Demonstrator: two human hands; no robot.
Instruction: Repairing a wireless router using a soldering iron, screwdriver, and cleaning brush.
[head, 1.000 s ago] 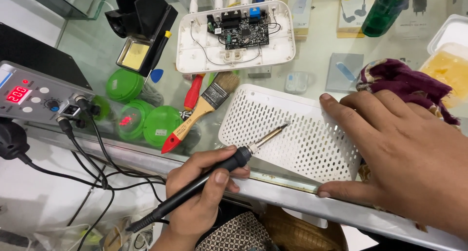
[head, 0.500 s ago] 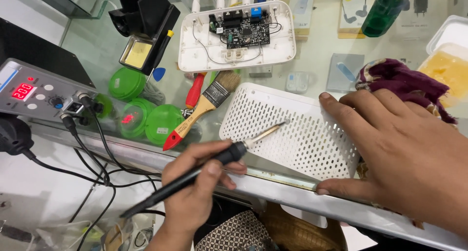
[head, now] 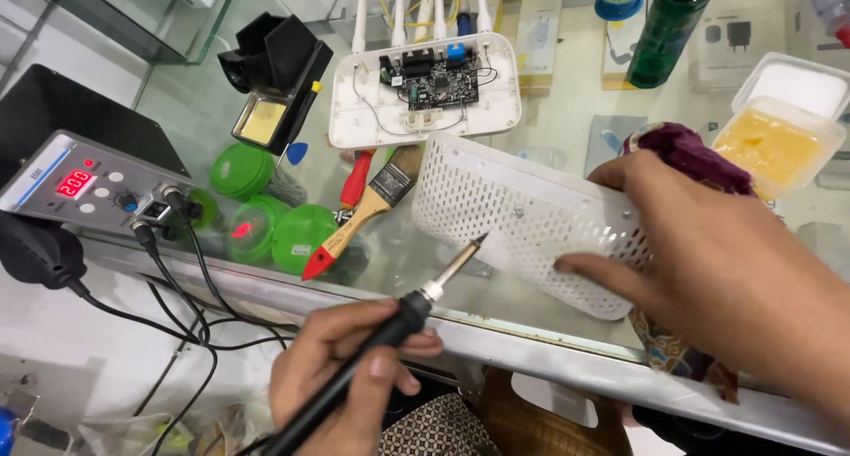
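Observation:
My left hand (head: pixel 345 381) grips a black-handled soldering iron (head: pixel 416 301) at the near edge of the glass counter, its metal tip pointing up and right toward a white perforated plastic cover (head: pixel 513 221). My right hand (head: pixel 708 252) holds that cover by its right end, tilted with its near edge lifted off the glass. Behind the cover lies an opened white router shell (head: pixel 354 119) with a dark circuit board (head: pixel 440 82) and several white antennas.
A grey soldering station (head: pixel 84 186) with a red display sits at left, cables trailing down. A black iron stand with sponge (head: pixel 270 66), green round containers (head: pixel 297 235), a wooden paintbrush (head: pixel 372 204), a maroon cloth (head: pixel 686 155), a tub of yellow material (head: pixel 770 142) and a green bottle (head: pixel 668 27) surround the work area.
My right hand lifted and tilted the white cover, which lay flat before. The soldering iron drew back toward me, its tip now off the cover.

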